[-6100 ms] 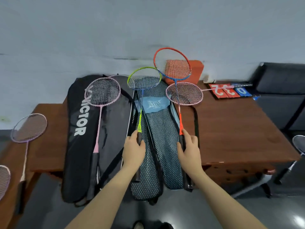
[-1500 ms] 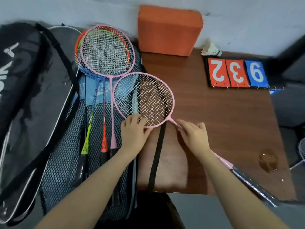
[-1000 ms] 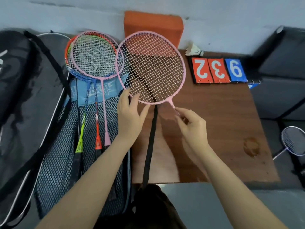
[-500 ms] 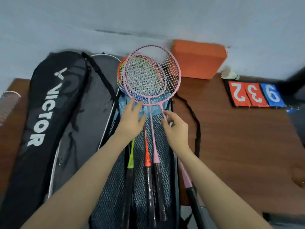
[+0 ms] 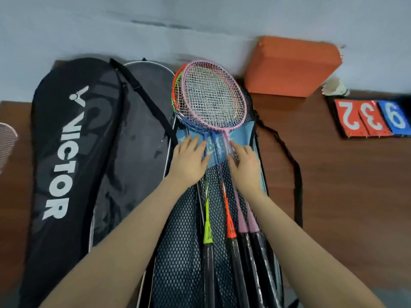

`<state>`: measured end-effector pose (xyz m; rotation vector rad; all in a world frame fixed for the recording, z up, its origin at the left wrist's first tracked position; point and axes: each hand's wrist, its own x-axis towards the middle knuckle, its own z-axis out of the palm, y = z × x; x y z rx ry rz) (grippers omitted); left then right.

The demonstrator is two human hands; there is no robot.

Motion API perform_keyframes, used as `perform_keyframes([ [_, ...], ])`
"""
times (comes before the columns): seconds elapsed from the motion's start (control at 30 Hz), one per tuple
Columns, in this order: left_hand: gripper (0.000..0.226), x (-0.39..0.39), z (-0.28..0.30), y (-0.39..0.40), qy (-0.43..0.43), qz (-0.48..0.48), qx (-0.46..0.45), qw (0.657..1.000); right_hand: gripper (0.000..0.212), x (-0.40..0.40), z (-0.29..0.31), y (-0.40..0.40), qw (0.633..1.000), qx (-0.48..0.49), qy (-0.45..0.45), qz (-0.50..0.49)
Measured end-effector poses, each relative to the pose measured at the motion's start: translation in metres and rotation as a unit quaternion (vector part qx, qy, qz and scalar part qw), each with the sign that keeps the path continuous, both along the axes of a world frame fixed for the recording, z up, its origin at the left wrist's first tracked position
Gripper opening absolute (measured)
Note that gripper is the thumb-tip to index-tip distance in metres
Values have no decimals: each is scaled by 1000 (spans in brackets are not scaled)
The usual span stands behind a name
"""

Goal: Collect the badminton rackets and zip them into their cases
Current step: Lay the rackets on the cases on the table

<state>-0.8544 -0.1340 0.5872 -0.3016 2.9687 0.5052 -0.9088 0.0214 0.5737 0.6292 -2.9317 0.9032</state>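
Pink-framed racket point(image 5: 213, 96) tops the stack; under it I make out orange, green and blue rims, heads nested so the pile lies flat enough for a cover to close over. Four shafts fan toward me from the throats: lime cone, orange cone, two pink cones, then black wrapped grips, glossy, as if still in plastic film.

Stack lies on the mesh case point(image 5: 178, 252): dark honeycomb netting, soft and limp, with a pale blue fabric panel under the throats. Heads point to the wall, handles to me, matching the case's long shape.

My left hand point(image 5: 189, 161) rests flat, fingers straight, just left of the blue shafts, holding nothing, steadying the stack. My right hand point(image 5: 243, 165) has fingers loosely bent over the pink shafts just below the throats; it looks like pressing to line them up rather than a firm grip, though I cannot be sure.

Left of the mesh case: black Victor case point(image 5: 64, 152), smooth, stiff-looking fabric, open, grey lining showing, strap across it. Right of the mesh case: its thin black strap looping over the brown wood bench point(image 5: 355, 196). Beyond that, an orange block point(image 5: 291, 65), matte and square-edged, a white shuttlecock point(image 5: 335, 88), red and blue score cards point(image 5: 373, 117).

Judgement: rackets gathered; closing and zipping not yet done.
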Motion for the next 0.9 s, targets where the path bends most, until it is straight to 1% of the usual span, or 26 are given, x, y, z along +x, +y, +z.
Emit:
perform_keyframes([
  [0.1,50,7,2,5,18,6,12,1000,37,4,7,9,999,41,12,10],
  [0.17,47,17,9,12,43,11,30,999,37,12,18,21,999,50,8,15],
  [0.3,45,47,29,44,102,12,83,991,33,41,42,68,999,21,-24,1],
  [0.4,38,72,43,86,116,-3,114,987,30,73,61,122,999,-8,-40,-30],
  [0.57,47,103,53,174,82,-74,149,983,29,129,76,230,989,-36,-87,-116],
  [0.67,39,123,50,238,80,-107,150,980,28,161,70,303,979,-59,-99,-168],
  [0.73,35,142,46,284,73,-115,142,981,29,183,63,355,974,-59,-113,-187],
  [0.77,34,151,44,306,61,-115,143,981,29,193,59,381,971,-52,-125,-196],
  [0.9,36,182,36,392,-33,-105,148,983,28,225,32,487,952,-10,-195,-237],
])
